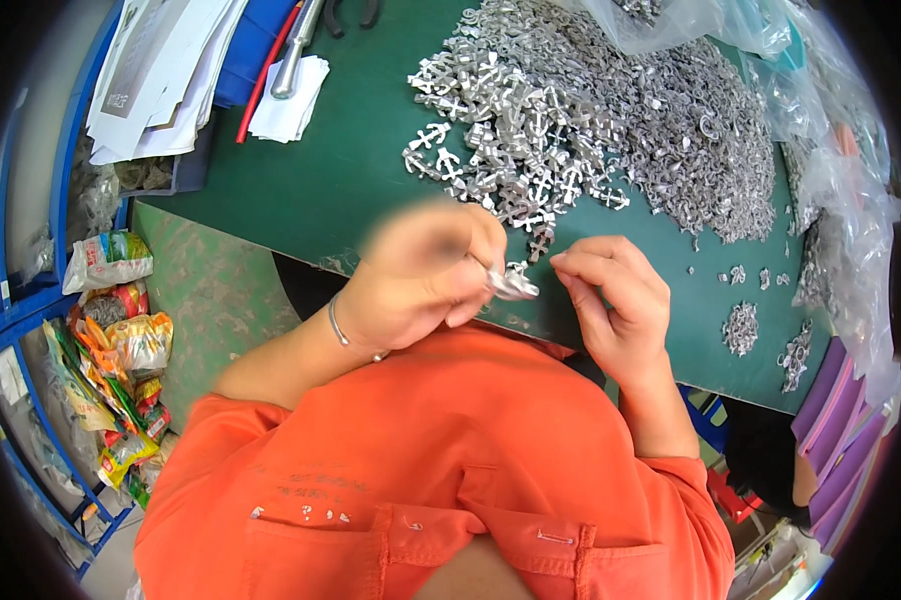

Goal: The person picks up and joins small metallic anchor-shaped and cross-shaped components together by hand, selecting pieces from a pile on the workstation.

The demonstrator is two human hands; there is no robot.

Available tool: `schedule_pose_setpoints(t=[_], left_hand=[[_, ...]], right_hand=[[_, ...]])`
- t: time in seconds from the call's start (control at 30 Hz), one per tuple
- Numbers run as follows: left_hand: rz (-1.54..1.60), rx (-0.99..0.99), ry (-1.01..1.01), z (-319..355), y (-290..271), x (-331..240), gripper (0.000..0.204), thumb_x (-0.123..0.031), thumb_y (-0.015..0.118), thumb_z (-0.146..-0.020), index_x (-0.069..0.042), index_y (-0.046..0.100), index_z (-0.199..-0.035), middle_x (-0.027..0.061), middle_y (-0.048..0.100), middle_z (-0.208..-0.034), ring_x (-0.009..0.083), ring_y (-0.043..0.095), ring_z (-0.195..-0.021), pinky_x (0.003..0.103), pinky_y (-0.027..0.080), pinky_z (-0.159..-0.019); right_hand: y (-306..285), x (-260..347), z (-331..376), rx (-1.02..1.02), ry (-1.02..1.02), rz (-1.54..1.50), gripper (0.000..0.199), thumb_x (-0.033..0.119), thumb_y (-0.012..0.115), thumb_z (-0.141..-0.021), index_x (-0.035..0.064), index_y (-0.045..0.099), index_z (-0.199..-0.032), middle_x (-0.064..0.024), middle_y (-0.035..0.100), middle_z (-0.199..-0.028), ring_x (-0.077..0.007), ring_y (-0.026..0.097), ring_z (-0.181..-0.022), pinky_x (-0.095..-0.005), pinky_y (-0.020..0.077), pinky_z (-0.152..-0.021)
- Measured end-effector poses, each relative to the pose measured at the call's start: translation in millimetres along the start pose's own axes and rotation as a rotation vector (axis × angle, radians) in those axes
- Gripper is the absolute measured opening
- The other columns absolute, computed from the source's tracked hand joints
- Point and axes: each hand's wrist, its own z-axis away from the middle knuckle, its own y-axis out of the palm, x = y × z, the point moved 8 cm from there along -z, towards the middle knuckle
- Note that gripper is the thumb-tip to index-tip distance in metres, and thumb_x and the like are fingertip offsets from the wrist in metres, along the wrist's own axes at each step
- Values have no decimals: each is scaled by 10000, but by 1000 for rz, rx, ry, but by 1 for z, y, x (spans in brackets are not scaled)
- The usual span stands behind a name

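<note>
Silver anchors (531, 130) heap beyond our left hand (416, 278), which pinches metal pieces (514, 286); our right hand (621, 305) half-curls, any hold unclear.

A workshop, it seems: the green worktop (371, 130) carries a big heap of small grey metal pieces (711, 140) reaching its far edge, with silvery anchor-shaped pieces (541, 125) alongside, and clear plastic bags (856, 260) along its right edge; a metal-handled tool (296, 55) and a red stick (269, 75) lie toward the left edge, near stacked papers (166, 80), while a blue rack (16, 318) stands beside the scuffed green floor (206, 265)
</note>
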Motion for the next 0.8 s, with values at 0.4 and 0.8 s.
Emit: schedule_pose_setpoints(t=[0.4,0.8], left_hand=[[-494,-246,-263,13,-18,-1,39,-49,518,-858,-35,482,-860,64,549,-759,76,461,-527,176,345,-384],[-789,-217,-116,10,-13,3,84,15,618,-782,16,602,-864,53,595,-818,39,517,-585,152,392,-446]], right_hand=[[25,-5,6,151,3,64,168,-9,671,-660,52,599,-799,-61,558,-786,-251,527,-712,-325,431,-633],[6,7,9,-40,-53,-42,181,-55,693,-647,17,601,-786,-80,600,-742,-200,568,-632,-279,459,-563]])
